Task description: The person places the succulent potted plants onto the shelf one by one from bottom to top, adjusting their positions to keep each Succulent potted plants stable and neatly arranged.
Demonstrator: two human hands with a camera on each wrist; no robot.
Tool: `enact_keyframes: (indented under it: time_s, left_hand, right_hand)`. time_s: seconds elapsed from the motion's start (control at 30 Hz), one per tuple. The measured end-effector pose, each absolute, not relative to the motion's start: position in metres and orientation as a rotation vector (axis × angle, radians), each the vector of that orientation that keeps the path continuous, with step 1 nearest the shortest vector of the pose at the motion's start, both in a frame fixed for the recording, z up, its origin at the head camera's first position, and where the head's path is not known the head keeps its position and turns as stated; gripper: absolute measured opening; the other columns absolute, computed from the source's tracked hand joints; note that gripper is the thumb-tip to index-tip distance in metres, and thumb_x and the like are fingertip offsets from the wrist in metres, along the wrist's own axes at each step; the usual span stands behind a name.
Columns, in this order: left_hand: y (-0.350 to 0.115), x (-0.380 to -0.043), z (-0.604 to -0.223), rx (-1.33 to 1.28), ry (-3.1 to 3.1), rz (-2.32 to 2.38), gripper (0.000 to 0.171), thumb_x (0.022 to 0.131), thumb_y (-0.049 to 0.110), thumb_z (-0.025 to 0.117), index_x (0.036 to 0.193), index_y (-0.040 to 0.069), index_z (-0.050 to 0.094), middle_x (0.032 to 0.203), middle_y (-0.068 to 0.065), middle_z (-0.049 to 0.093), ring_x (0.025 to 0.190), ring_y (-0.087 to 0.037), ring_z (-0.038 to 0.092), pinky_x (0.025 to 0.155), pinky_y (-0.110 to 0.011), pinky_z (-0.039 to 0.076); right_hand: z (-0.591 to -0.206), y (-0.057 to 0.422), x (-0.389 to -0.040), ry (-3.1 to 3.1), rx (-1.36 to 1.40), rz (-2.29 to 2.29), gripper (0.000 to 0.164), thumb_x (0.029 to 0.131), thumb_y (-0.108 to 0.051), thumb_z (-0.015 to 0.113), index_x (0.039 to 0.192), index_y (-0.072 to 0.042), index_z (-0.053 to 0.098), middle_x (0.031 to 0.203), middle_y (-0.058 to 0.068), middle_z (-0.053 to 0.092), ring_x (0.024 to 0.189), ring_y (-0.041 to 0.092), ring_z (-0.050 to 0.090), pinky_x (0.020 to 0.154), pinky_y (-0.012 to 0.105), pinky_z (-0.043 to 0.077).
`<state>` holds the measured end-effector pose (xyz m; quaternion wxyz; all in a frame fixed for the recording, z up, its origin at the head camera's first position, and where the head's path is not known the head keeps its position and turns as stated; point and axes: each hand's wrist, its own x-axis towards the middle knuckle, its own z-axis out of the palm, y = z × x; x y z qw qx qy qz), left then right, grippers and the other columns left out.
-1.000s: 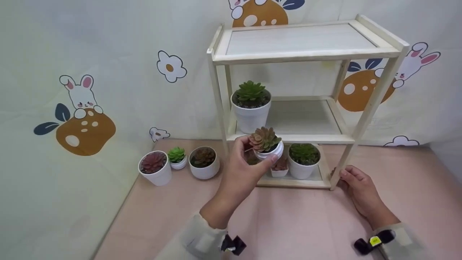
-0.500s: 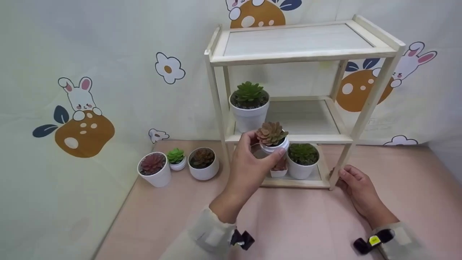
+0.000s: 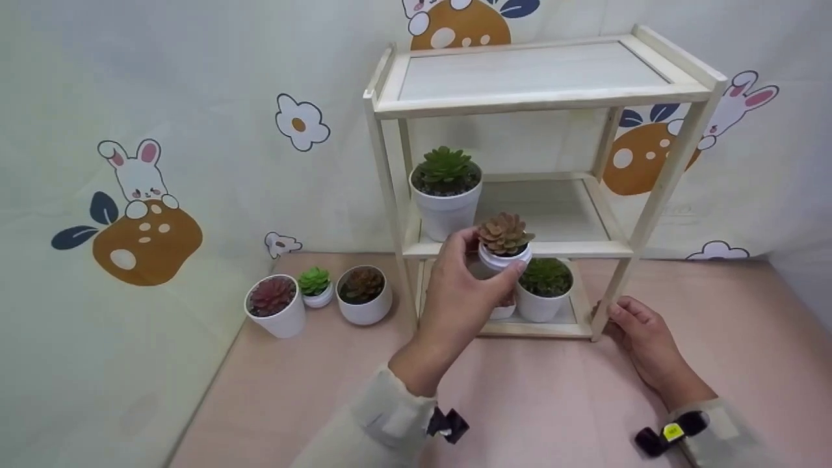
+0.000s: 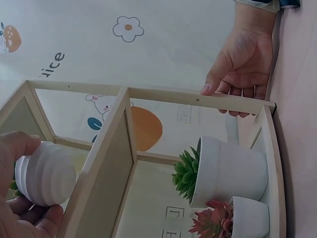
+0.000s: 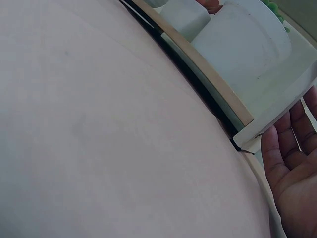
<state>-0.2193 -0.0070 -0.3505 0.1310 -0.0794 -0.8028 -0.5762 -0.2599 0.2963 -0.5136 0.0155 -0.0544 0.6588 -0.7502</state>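
My left hand (image 3: pixel 458 289) holds a small white ribbed pot (image 3: pixel 504 255) between thumb and fingers. A reddish-brown succulent (image 3: pixel 504 234) grows upright from it. In the head view the pot overlaps the front rail of the wooden shelf's middle level. The left wrist view shows the pot's ribbed side (image 4: pixel 47 173) near that level's edge. My right hand (image 3: pixel 650 344) grips the right front leg (image 3: pixel 614 292) of the wooden shelf, low down, its fingers behind the post. A larger white pot with a green succulent (image 3: pixel 446 201) stands at the middle level's left.
On the bottom level stand a white pot with a green succulent (image 3: pixel 545 299) and a small pot with a red succulent (image 4: pixel 250 218). Left of the shelf, the pink tabletop (image 3: pixel 312 390) carries a dark red succulent (image 3: pixel 276 312), a bright green one (image 3: pixel 316 289) and a brown one (image 3: pixel 364 302), all potted.
My left hand has moved right and slightly up with the potted reddish-brown succulent. The right hand has stayed at the shelf leg. The view has shifted a little.
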Motion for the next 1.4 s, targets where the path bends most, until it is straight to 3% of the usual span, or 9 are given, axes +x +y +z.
enact_keyframes:
  time_s: [0.7, 1.4]
  left_hand:
    - [0.004, -0.230, -0.338, -0.143, -2.420, -1.559, 0.064, 0.078, 0.043, 0.078, 0.132, 0.018, 0.053, 0.124, 0.008, 0.056, 0.117, -0.007, 0.052, 0.101, -0.031, 0.043]
    - [0.013, -0.243, -0.340, -0.158, -2.391, -1.345, 0.059, 0.079, 0.046, 0.075, 0.126, 0.013, 0.060, 0.115, 0.003, 0.062, 0.110, -0.010, 0.057, 0.096, -0.029, 0.047]
  right_hand:
    - [-0.514, 0.294, -0.261, 2.066, -0.127, -2.343, 0.036, 0.100, -0.018, 0.052, 0.116, 0.013, 0.051, 0.106, 0.008, 0.067, 0.095, 0.012, 0.063, 0.083, 0.027, 0.051]
    - [-0.512, 0.296, -0.260, 2.081, -0.149, -2.284, 0.042, 0.100, -0.024, 0.052, 0.120, 0.013, 0.049, 0.111, 0.008, 0.065, 0.101, 0.009, 0.063, 0.087, 0.024, 0.051]
